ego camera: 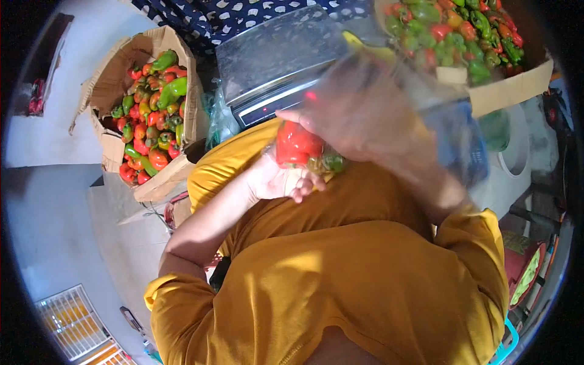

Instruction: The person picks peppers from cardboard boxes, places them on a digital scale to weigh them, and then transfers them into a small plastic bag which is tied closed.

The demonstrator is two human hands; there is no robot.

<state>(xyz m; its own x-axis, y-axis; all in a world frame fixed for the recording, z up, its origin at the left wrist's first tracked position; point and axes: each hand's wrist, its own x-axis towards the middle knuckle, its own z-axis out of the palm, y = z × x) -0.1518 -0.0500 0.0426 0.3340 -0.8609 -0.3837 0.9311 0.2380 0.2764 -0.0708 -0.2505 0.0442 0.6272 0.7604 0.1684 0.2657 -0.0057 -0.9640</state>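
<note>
My left hand (278,182) is palm up beneath a clear plastic bag of peppers, its fingers half curled. Inside the bag a red bell pepper (299,143) faces up, with smaller greenish peppers (333,163) at its lower right. My right hand (360,109) passes over the bag, strongly blurred, its fingertips near the red pepper's top. Whether it grips the plastic cannot be made out. A blurred yellow thing (367,44) shows just beyond that hand. Behind both hands stands a digital scale with a flat metal pan (273,54) and a red-lit display.
At left, an open cardboard box (107,86) holds red and green peppers (150,118). Another cardboard box (511,93) of peppers stands at upper right. Clear plastic bags (222,118) lie left of the scale. A blue printed plastic packet (463,137) is by my right forearm.
</note>
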